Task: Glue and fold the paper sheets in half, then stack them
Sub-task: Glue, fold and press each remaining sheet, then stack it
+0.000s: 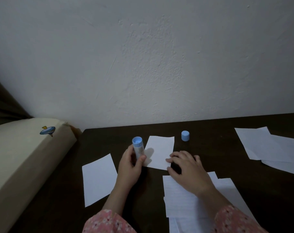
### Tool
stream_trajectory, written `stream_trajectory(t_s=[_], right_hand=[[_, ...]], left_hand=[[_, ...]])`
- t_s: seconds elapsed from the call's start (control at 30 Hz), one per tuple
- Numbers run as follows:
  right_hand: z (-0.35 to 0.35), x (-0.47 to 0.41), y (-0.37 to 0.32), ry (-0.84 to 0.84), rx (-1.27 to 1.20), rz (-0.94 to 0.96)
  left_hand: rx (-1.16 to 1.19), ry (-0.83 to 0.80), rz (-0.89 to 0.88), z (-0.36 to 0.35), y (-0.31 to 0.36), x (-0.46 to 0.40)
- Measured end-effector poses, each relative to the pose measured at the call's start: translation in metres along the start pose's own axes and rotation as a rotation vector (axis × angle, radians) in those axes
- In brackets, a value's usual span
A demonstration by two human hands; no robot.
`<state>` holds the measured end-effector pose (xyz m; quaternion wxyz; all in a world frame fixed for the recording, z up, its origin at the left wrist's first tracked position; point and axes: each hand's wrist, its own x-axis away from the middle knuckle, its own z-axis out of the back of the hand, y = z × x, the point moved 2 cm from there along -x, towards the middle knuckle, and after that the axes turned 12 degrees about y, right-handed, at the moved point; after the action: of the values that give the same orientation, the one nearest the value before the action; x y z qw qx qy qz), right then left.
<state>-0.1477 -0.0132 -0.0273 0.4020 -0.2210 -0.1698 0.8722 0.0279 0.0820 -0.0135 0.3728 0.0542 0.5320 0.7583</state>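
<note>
Small paper sheet point(159, 151) flat on dark table point(210, 132), near right edge pressed under straight fingers of right hand point(186, 165). Glue stick point(138, 147) uncapped, upright, gripped by curled left hand point(130, 163) at sheet's left edge. Blue cap point(185, 135) beyond right fingertips, bare table around it. Paper stack point(185, 199) under right wrist.

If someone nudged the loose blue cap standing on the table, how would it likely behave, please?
The blue cap looks small and plastic, so probably light and easy to slide on the dark table. It stands on its flat end, squat, so tipping seems unlikely; but its round wall would likely let it roll if knocked over.
</note>
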Motion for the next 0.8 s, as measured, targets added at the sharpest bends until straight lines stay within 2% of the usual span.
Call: stream_trajectory(t_s=[0.13, 0.2, 0.43, 0.63, 0.8], right_hand=[[0.000, 0.000, 0.000, 0.006, 0.000, 0.002], [0.001, 0.000, 0.000, 0.029, -0.019, -0.007], [0.005, 0.001, -0.002, 0.063, -0.108, -0.045], [0.000, -0.001, 0.001, 0.080, 0.060, -0.095], [-0.001, -0.002, 0.001, 0.041, 0.101, -0.099]], left_hand=[[0.340, 0.325, 0.203, 0.015, 0.011, -0.001], [0.384, 0.372, 0.201, 0.017, 0.016, -0.001], [0.236, 0.099, 0.036, -0.015, 0.025, 0.013], [-0.233, -0.089, -0.157, -0.026, 0.024, 0.016], [-0.263, -0.223, -0.177, -0.021, 0.025, 0.014]])
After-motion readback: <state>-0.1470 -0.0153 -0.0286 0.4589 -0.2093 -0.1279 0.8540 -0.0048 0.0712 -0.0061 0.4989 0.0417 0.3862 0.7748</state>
